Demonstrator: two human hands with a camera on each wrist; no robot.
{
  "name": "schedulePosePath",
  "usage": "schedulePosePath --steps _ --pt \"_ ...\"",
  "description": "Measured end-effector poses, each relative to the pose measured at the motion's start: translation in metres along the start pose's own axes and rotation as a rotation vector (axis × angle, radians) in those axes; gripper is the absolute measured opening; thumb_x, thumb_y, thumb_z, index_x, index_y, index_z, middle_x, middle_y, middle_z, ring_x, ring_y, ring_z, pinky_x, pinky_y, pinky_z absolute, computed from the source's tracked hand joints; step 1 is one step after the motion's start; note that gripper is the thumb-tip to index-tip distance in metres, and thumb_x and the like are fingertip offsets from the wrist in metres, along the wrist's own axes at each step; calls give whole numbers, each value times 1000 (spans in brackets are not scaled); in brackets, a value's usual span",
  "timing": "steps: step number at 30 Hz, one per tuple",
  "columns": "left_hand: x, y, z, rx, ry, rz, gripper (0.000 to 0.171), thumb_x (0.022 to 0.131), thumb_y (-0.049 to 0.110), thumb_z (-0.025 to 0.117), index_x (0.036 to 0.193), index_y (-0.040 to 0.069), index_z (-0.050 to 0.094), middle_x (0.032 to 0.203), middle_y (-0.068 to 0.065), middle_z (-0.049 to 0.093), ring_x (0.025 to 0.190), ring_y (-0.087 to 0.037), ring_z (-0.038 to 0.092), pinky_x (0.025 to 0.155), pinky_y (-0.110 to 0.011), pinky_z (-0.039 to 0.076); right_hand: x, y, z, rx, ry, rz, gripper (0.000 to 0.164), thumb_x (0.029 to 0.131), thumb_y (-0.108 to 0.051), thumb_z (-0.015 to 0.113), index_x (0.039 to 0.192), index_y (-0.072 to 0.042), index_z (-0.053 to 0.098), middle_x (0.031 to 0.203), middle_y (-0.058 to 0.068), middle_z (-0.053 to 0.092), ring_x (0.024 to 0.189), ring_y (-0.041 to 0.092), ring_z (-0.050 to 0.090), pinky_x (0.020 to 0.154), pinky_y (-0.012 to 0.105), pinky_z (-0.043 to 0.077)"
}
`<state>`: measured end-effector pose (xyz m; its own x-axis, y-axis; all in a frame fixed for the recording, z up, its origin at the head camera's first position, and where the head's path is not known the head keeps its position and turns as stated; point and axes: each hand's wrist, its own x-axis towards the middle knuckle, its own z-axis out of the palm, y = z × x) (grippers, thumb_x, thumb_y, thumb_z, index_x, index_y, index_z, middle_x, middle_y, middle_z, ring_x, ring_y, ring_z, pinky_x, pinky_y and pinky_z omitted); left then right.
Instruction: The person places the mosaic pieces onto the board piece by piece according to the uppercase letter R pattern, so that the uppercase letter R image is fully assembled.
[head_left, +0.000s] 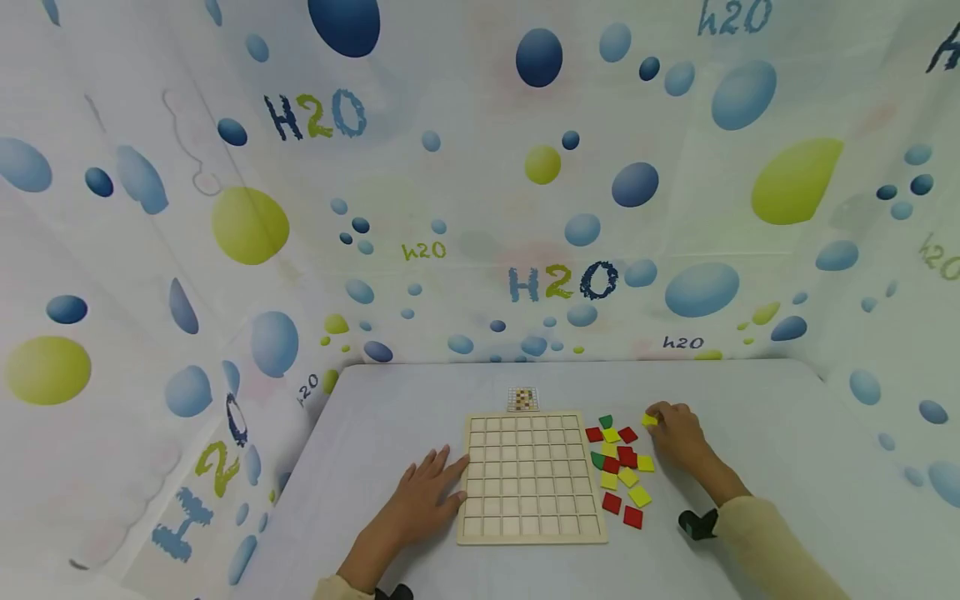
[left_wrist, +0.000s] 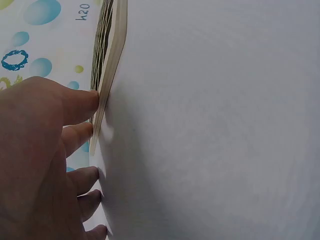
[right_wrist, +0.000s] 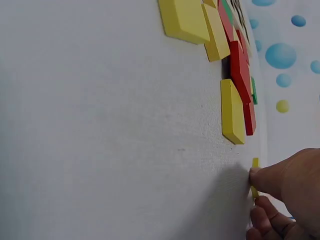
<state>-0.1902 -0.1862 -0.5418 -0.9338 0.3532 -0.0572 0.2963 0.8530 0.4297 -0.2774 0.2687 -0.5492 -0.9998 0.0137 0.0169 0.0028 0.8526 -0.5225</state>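
At the left, the person's left hand (head_left: 423, 504) lies with its fingers spread, thumb and forefinger touching the near side edge of a pale wooden square board (head_left: 528, 479). The board is flat, ruled into a grid of square cells by thin raised lines, with a plain raised border. Just beyond its far edge lies a small printed grid card (head_left: 522, 399). To the right of the board are scattered flat red square tiles (head_left: 633, 517), yellow square tiles (head_left: 640, 497) and green tiles with a curved edge (head_left: 606, 422), some overlapping. Farthest right, the right hand (head_left: 678, 435) pinches a thin, bright yellow tile (head_left: 649, 420) between thumb and fingers, apart from the scatter; the fingers partly hide its outline.
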Motion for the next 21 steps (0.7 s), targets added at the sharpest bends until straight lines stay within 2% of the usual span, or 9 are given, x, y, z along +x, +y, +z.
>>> schedulePosePath --steps 11,16,21 --pt "0 2 -5 -10 -17 4 58 106 42 61 159 19 50 169 -22 33 157 -47 28 122 -74 22 23 -12 7 20 -98 32 29 104 -4 60 129 10 54 125 31 51 112 43 48 108 61 48" --pt "1 2 -3 -14 -21 5 58 106 42 61 159 20 50 169 -22 33 157 -47 28 122 -74 21 25 -32 10 18 -82 14 30 104 -5 61 129 9 55 126 31 52 110 41 49 107 60 50" --pt "1 3 -3 -3 -10 0 58 106 41 61 159 20 50 169 -22 35 157 -47 29 122 -74 22 27 -64 20 32 -80 -55 30 105 -8 61 132 4 56 132 29 52 116 41 50 108 60 48"
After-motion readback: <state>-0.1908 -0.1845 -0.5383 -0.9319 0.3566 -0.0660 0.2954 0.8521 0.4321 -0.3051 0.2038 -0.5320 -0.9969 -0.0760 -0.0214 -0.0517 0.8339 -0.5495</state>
